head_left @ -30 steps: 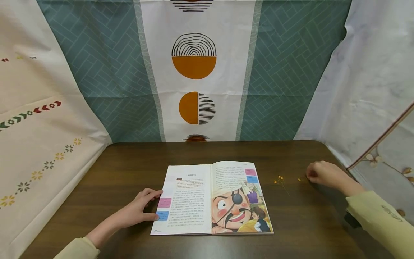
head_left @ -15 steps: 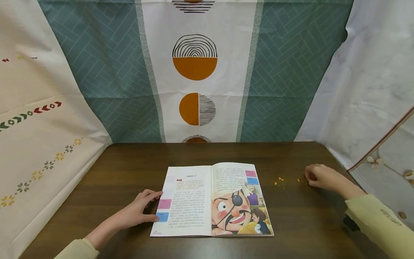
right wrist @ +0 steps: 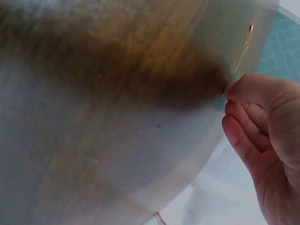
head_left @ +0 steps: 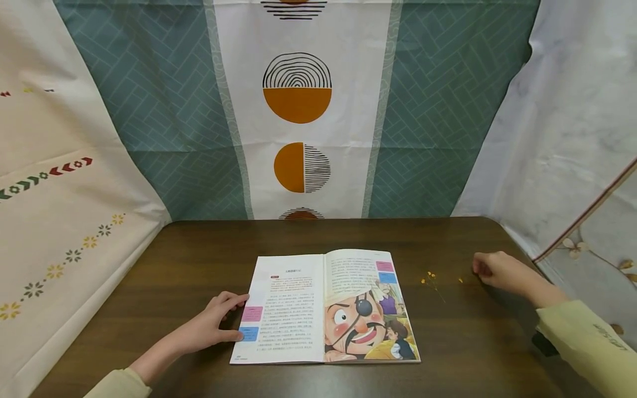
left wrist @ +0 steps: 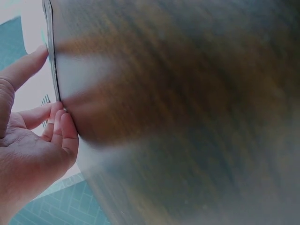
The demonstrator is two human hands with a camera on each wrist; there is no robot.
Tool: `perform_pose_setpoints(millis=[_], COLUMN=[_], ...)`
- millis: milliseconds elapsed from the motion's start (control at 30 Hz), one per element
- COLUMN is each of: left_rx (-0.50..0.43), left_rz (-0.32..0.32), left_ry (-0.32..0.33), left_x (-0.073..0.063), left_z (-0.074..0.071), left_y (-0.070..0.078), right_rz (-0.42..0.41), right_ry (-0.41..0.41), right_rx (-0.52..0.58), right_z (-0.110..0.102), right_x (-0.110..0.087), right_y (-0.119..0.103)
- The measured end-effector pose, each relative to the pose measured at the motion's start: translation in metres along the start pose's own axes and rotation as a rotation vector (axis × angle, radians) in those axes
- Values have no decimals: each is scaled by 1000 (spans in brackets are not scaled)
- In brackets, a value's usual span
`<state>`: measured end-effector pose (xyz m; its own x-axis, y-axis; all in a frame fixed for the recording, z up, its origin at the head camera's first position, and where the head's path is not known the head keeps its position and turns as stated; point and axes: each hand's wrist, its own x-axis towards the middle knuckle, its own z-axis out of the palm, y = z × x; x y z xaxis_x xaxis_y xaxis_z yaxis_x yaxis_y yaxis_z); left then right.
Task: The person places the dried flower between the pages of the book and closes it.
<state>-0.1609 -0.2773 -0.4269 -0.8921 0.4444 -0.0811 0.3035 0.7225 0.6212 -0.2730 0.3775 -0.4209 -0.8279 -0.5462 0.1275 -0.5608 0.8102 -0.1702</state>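
Note:
An open picture book (head_left: pixel 293 309) lies on the table, its right page showing a cartoon pirate with an eye patch. Beside its left edge rests my left hand (head_left: pixel 216 320), thumb and index fingertip touching the page edge. The left wrist view shows the same hand (left wrist: pixel 35 140) with its other fingers loosely bent against the book's side. To the right of the book, my right hand (head_left: pixel 502 271) is just above or on the table. Thumb and index finger of that hand (right wrist: pixel 267 122) pinch the thin stem of a small dried flower (right wrist: pixel 251 29).
A sprig of tiny yellow flowers (head_left: pixel 431 279) lies on the dark wooden table (head_left: pixel 219 243) between the book and my right hand. A patterned cloth (head_left: pixel 308 132) hangs behind the table, with a cream cloth (head_left: pixel 59 232) at the left and a marbled one (head_left: pixel 572 138) at the right.
My right hand has shifted very slightly to the right with the small flower. My left hand and the book stay put.

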Motion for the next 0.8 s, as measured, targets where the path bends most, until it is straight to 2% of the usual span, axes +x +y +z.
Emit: perform_pose_setpoints(millis=[167,367,600,800], left_rx=[-3,0,5,4], left_rz=[-5,4,6,3], left_ry=[2,5,10,11], left_x=[0,-1,-1,-1], left_z=[0,1,1,1], left_y=[0,0,-1,-1], right_rz=[27,17,-45,-90], right_ry=[-19,-18,-24,-78], right_rx=[-2,1,-1,-57], right_z=[5,9,1,-7], right_x=[2,1,5,15], right_y=[-2,-3,-4,-7])
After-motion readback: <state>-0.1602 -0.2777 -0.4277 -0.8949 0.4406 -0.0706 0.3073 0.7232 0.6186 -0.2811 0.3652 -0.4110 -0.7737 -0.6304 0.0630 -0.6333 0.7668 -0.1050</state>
